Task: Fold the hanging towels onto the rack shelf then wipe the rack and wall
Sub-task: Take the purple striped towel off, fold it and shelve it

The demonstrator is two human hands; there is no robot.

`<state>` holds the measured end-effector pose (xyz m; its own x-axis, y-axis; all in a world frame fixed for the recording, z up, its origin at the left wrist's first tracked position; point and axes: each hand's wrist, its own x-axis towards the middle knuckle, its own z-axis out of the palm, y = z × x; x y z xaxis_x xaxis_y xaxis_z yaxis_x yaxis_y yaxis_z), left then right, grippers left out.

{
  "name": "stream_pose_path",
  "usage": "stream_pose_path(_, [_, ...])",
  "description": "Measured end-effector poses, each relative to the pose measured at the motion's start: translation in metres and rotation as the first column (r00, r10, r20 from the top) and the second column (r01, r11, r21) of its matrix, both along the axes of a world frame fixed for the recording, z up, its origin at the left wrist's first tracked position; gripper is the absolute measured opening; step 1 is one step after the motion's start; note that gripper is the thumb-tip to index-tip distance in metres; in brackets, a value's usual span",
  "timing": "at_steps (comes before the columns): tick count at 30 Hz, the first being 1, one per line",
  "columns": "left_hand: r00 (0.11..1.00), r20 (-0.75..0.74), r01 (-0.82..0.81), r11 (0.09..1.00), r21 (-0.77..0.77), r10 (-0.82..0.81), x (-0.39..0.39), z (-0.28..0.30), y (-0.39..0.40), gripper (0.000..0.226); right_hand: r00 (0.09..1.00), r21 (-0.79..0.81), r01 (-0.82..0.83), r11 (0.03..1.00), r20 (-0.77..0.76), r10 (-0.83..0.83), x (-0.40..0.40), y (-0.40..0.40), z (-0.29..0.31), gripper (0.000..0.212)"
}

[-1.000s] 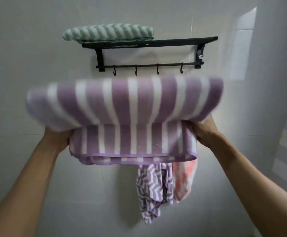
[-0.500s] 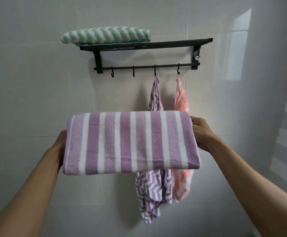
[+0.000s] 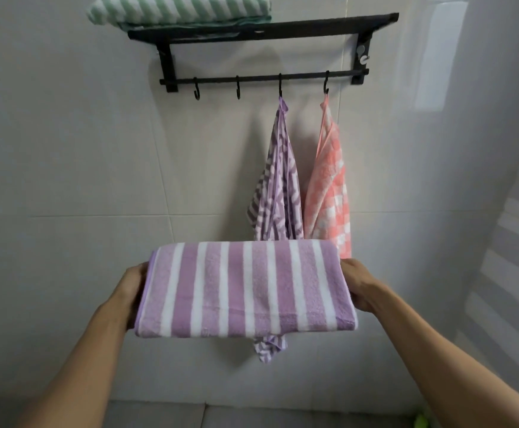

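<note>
Soft, even daylight fills the frame, and the brightest spot is a pale window-shaped reflection on the glossy wall tile (image 3: 431, 66) at the upper right, with lighter bands repeating down the right edge. The hanging towels and the black rack (image 3: 264, 29) cast faint, diffuse shadows on the wall behind them. Focus is fairly sharp in the centre, while the wide lens bends tile lines near the edges and the lower corners look slightly soft and dim.
</note>
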<state>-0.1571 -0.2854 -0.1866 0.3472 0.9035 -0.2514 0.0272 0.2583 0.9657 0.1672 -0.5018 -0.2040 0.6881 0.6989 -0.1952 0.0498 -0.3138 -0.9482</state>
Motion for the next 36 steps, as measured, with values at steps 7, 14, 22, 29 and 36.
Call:
stream_pose_path(7, [0.979, -0.076, 0.183, 0.981, -0.069, -0.188, 0.006, -0.027, -0.005, 0.041, 0.997, -0.023, 0.012, 1.0, 0.07, -0.011, 0.006, -0.009, -0.016, 0.031])
stream_pose_path(14, [0.995, -0.094, 0.028, 0.993, 0.117, -0.017, 0.024, -0.014, 0.004, 0.024, 0.905, 0.185, 0.024, 0.982, -0.421, 0.058, 0.019, -0.011, -0.042, 0.097])
stream_pose_path(22, [0.992, -0.104, 0.083, 0.98, 0.181, -0.064, 0.02, -0.006, 0.009, 0.024, 0.732, 0.397, -0.256, 0.881, -0.516, 0.445, -0.011, -0.011, -0.065, 0.094])
stream_pose_path(29, [0.996, -0.031, 0.083, 0.967, 0.242, -0.078, 0.008, 0.021, 0.023, 0.025, 0.738, 0.323, -0.384, 0.865, -0.456, 0.498, -0.022, 0.006, -0.039, 0.083])
stream_pose_path(36, [0.99, -0.13, 0.092, 0.923, 0.374, -0.046, -0.016, -0.007, 0.054, 0.03, 0.931, 0.216, -0.311, 0.926, -0.126, 0.342, -0.041, 0.028, -0.018, 0.041])
